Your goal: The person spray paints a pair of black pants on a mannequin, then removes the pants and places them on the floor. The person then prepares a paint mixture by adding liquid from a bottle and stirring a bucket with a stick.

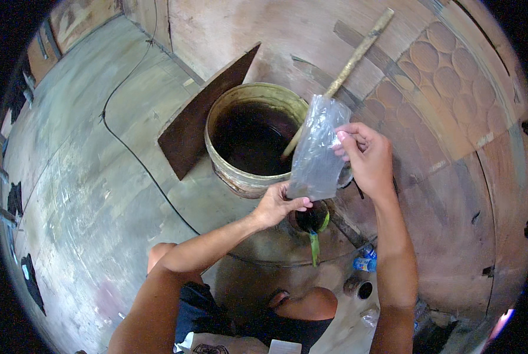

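A clear plastic bag [322, 156] hangs upright between my two hands, creased and see-through. My left hand [277, 205] is closed on its lower edge, with the thumb on the near side. At the bag's right edge my right hand [365, 154] pinches the film between thumb and fingers. Just behind the bag and to its left stands a large stained bucket [222, 159] with dark contents. A long wooden stick [361, 53] leans in the bucket, its middle part crossed by the bag. Under my left hand sits a small dark container [307, 221] with a green strip [315, 248] over its rim.
A dark flat board [184, 138] leans at the bucket's left side. A black cable [135, 154] runs across the floor. At the lower right are a blue-labelled plastic bottle [365, 260] and a small can [352, 287]. Wooden panels [429, 177] rise on the right.
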Available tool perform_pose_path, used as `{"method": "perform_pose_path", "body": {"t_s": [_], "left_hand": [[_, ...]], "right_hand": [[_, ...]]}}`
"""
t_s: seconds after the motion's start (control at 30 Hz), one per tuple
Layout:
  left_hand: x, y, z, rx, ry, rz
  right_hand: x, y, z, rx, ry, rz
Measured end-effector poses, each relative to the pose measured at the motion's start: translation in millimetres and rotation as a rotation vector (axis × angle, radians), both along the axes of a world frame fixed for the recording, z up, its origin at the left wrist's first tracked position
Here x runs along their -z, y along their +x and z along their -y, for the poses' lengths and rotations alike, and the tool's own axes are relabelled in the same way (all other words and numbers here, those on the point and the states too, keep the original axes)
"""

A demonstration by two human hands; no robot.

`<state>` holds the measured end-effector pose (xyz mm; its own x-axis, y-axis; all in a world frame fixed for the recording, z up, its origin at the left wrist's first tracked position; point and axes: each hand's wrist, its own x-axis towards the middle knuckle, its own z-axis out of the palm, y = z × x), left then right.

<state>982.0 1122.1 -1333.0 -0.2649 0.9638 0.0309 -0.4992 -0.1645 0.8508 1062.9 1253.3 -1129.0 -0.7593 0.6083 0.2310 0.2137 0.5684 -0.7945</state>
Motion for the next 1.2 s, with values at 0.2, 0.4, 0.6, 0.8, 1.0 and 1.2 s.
{"method": "perform_pose_path", "body": {"t_s": [0.2,0.4,0.6,0.8,1.0,1.2], "left_hand": [[-3,-9,-6,0.023,-0.026,0.007],[-6,-9,-3,0.040,-0.082,-0.142],[4,1,-1,0.077,-0.140,-0.217],[14,13,2,0.216,-0.178,-0.410],[20,27,13,0.315,-0.277,-0.465],[25,26,31,0.361,-0.331,-0.619]], "right_hand": [[-25,35,3,0.079,-0.030,-0.198],[-79,112,-17,0.287,0.239,-0.300],[-102,211,-43,0.492,0.435,-0.252],[-44,301,-61,0.735,0.387,-0.059],[88,363,-103,0.775,0.199,0.039],[190,396,-129,0.814,0.079,-0.008]]}}
